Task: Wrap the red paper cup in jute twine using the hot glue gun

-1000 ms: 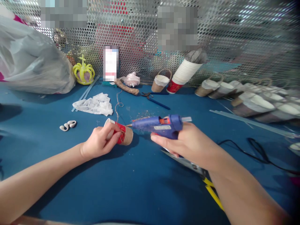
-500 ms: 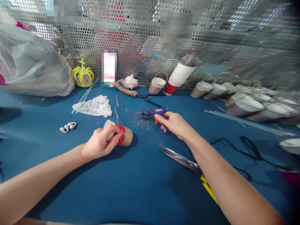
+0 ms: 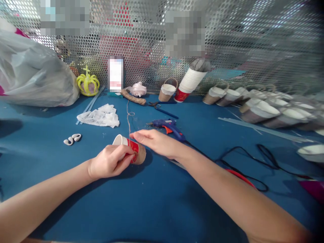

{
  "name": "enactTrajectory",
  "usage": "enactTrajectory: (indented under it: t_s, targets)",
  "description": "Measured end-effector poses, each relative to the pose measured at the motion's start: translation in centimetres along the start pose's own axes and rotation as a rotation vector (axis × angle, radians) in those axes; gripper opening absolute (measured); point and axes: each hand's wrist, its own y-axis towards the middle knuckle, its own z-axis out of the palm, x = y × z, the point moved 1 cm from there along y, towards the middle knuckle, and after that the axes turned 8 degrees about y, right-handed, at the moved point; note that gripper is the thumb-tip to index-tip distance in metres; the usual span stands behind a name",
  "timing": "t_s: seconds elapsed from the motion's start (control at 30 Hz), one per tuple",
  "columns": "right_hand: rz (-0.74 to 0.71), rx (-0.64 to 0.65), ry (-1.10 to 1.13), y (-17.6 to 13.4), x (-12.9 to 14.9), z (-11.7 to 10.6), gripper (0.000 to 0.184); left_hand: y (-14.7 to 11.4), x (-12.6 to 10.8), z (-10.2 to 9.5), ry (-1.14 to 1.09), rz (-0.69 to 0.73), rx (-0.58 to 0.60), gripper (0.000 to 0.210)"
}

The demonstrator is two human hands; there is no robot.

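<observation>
My left hand (image 3: 111, 160) is closed on a red and white paper cup (image 3: 120, 139) that lies tilted on its side. Brown twine covers the cup's right end, and my fingertips press against its edge. My right hand (image 3: 157, 141) reaches over to the cup with fingers stretched out, the tips touching or very near the loose twine (image 3: 128, 118). Whether those fingers grip the twine I cannot tell for sure. That strand runs back to a twine bundle (image 3: 134, 98). Just behind my right hand, a blue glue gun (image 3: 168, 126) lies on the table.
Pliers (image 3: 159, 106), crumpled white material (image 3: 100, 116) and a small twine-covered basket (image 3: 167, 92) lie farther back. Stacked cups (image 3: 191, 82) lean against the perforated screen (image 3: 146, 40). Several finished baskets (image 3: 263, 111) stand right. A black cord (image 3: 238, 147) and a partly hidden red curved piece (image 3: 240, 177) lie near my right forearm.
My right hand has let go of the glue gun, now lying on the table, and moved left to the cup and twine. My left hand still holds the cup. My right forearm now largely covers the scissors.
</observation>
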Motion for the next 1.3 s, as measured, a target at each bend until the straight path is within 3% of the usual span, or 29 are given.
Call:
enactTrajectory:
  t_s: [0.07,0.17,0.43,0.67,0.87,1.3]
  targets:
    - [0.033,0.01,0.182,0.4,0.4,1.3,0.03,0.0,-0.1,0.1,0.0,0.016,0.014,0.006]
    - [0.076,-0.11,0.328,0.5,0.4,1.9,0.023,0.0,-0.2,0.0,-0.03,-0.013,0.024,0.005]
    - [0.014,-0.279,0.47,0.0,0.9,-0.1,0.018,0.3,-0.1,0.3,-0.363,-0.558,0.009,0.006]
    - [-0.009,-0.299,0.368,0.2,0.5,-0.7,0.022,0.5,-0.1,0.5,-0.585,-0.802,0.057,0.012]
    - [-0.003,-0.307,0.201,0.5,-0.4,-0.6,0.023,0.2,-0.2,0.6,-0.604,-0.774,0.072,0.011]
    - [0.03,-0.247,0.165,0.4,-0.7,-0.2,0.024,0.0,-0.6,0.0,-0.426,-0.475,-0.01,0.004]
